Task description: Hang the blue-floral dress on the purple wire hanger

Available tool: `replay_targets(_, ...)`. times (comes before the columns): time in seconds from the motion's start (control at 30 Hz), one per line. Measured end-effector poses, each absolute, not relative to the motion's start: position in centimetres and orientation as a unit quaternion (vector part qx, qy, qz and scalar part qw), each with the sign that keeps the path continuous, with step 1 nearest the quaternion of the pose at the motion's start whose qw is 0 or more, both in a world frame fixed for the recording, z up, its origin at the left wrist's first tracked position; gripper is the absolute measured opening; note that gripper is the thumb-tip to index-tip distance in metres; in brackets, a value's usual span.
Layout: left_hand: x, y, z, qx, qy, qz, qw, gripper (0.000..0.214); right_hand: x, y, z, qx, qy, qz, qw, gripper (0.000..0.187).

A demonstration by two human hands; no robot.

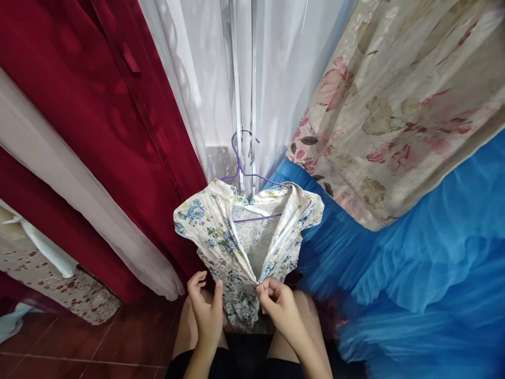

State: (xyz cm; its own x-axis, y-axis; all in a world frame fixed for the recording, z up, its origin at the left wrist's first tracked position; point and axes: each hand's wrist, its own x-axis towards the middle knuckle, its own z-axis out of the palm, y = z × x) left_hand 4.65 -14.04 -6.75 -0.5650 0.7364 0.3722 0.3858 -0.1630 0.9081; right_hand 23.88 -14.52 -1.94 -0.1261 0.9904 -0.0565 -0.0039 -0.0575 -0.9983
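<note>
A small white dress with a blue flower print (221,237) hangs on a purple wire hanger (246,171) in front of me. Its back opening gapes in a V down to a zipper. My right hand (278,305) is pinched on the zipper pull at the bottom of the opening. My left hand (207,308) grips the dress fabric just left of the zipper, thumb on top. Both hands rest over my bare knees.
Dark red curtains (98,105) hang at the left, sheer white curtains (252,63) behind the hanger. A cream floral fabric (394,116) and a blue tulle skirt (414,273) fill the right. Red floor tiles (118,342) lie at the lower left.
</note>
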Motion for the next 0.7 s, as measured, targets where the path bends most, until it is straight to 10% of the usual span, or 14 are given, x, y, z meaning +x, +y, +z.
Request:
replay_targets(0.2,10.1,-15.5,-5.4,0.629,0.502,0.505,0.313,0.033,23.5,-15.2,-1.3,-0.464,-0.501,0.561,0.468,0.035)
replay_targets(0.33,10.2,-14.5,-4.9,0.635,0.491,0.521,0.29,0.005,23.0,-15.5,-1.1,-0.465,-0.496,0.548,0.487,0.031)
replay_targets(0.7,8.4,-12.6,-5.0,0.718,0.464,0.431,0.288,0.013,20.3,-4.4,10.4,-0.445,-0.464,0.457,0.614,0.013)
